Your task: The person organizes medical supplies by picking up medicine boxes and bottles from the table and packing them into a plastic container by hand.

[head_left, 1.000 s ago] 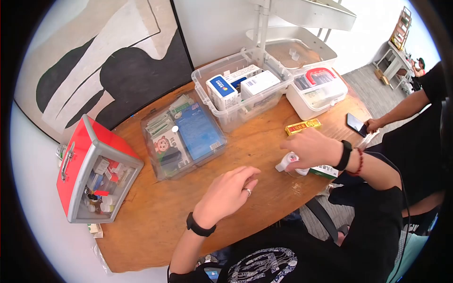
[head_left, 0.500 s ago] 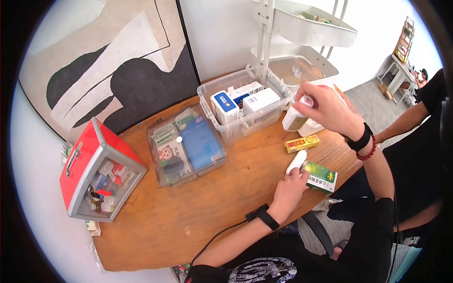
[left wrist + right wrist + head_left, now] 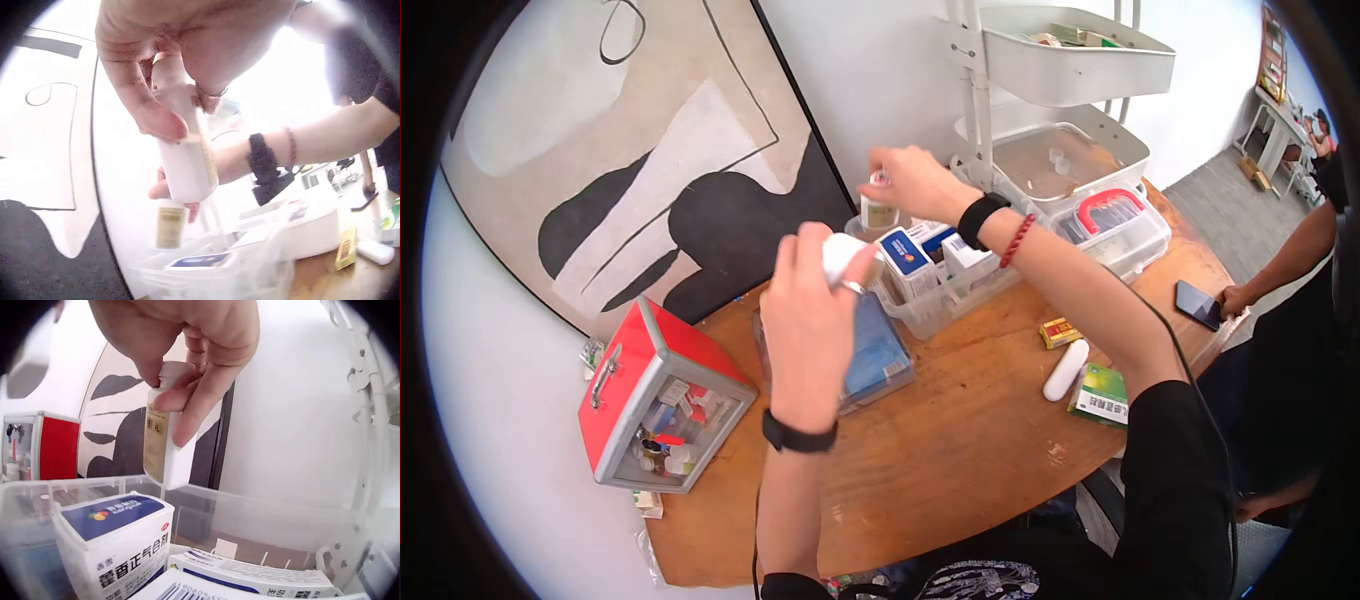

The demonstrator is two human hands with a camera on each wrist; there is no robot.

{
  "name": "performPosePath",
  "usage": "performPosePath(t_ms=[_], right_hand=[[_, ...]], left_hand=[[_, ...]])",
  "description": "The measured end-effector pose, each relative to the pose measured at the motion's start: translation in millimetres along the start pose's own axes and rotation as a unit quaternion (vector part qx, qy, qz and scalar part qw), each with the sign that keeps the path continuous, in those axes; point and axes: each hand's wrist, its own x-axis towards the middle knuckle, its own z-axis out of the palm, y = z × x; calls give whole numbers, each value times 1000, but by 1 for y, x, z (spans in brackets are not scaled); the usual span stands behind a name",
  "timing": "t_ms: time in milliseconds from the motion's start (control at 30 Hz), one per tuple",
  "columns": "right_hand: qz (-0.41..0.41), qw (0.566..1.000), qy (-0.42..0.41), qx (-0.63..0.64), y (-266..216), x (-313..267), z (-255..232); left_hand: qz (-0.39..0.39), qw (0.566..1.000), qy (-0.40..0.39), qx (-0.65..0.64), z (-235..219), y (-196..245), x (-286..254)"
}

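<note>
The right hand [image 3: 920,188] pinches a small white bottle [image 3: 172,434] with a tan label by its neck, above the far left corner of the clear bin [image 3: 920,318]. In the right wrist view the bottle hangs nearly upright over the bin. Raised to its left, the left hand [image 3: 808,325] grips a larger white bottle [image 3: 187,150] at its neck; that bottle is partly hidden by fingers in the head view. Inside the bin stand a blue-topped box [image 3: 907,262] and white boxes [image 3: 250,575].
A red cabinet [image 3: 665,400] stands at left, a flat case [image 3: 880,350] behind the left hand. At right lie a yellow box [image 3: 1058,333], a white oblong item [image 3: 1066,370] and a green box [image 3: 1102,395]. Behind are a red-handled box [image 3: 1135,235] and a cart [image 3: 1075,75]; another person's hand touches a phone [image 3: 1197,303].
The right hand has carried its bottle leftward over the bin. The left hand has left the white oblong item and green box, rising leftward, and now holds a white bottle. The head view has shifted.
</note>
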Motion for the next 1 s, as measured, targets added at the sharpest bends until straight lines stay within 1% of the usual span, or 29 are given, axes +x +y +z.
performPosePath(t_ms=[33, 133, 167, 200, 233, 300, 333, 367, 400, 433, 500, 533, 567, 633, 667, 700, 733, 767, 800, 833, 900, 933, 967, 1000], right_hand=[[-5, 1000, 2, 3, 4, 3, 9], [0, 990, -129, -64, 20, 8, 27], [-2, 989, -133, -64, 15, 7, 22], [90, 974, -207, 8, 11, 6, 16], [181, 940, -278, 80, 8, 4, 12], [185, 938, -286, 64, 21, 2, 28], [120, 951, -285, -17, 29, -2, 39], [53, 953, -282, -98, 34, -5, 47], [89, 946, -298, -88, 38, -5, 57], [90, 946, -298, -90, 37, -4, 58], [119, 931, -332, -93, 33, 0, 63], [138, 923, -342, -113, 30, 0, 62], [138, 922, -344, -111, 27, 1, 59], [184, 903, -378, -90, 22, 3, 48], [162, 908, -383, -48, 22, 0, 38], [102, 933, -345, -24, 36, -6, 40], [113, 928, -356, -13, 34, -12, 32], [125, 922, -367, -3, 21, -19, 20], [79, 932, -355, -1, -1, -30, 5], [81, 930, -358, -3, -1, -39, 13], [38, 963, -261, -55, 2, -47, 32], [118, 939, -319, 53, -1, -40, 31], [119, 939, -319, 54, -7, -37, 24], [133, 939, -316, 43, -13, -35, 17]], left_hand=[[-31, 999, -25, -2, 0, -11, 11], [-27, 999, -26, -7, 17, -38, 30], [-19, 999, -30, -19, 26, -45, 35], [-11, 999, -36, -31, 33, -50, 40], [-15, 999, -35, -33, 41, -53, 44], [-5, 996, -82, -30, 56, -55, 53], [0, 996, -90, -28, 62, -56, 58], [-4, 996, -89, -31, 65, -56, 61], [-7, 995, -96, -19, 68, -56, 64], [-8, 995, -104, -7, 70, -56, 67], [-1, 995, -103, -3, 73, -57, 69], [3, 995, -102, 3, 73, -59, 69], [2, 995, -104, 4, 73, -60, 68], [0, 994, -110, 26, 71, -64, 68], [-4, 993, -111, 27, 71, -66, 68], [-1, 994, -110, 25, 71, -67, 67], [1, 994, -107, 22, 71, -69, 67], [-5, 994, -106, 21, 72, -70, 68], [5, 993, -115, 28, 75, -70, 69], [17, 991, -125, 34, 79, -69, 70], [20, 993, -118, 24, 87, -67, 72], [23, 993, -112, 20, 91, -65, 73], [24, 993, -114, 20, 93, -63, 74], [5, 991, -132, 21, 94, -62, 74]])
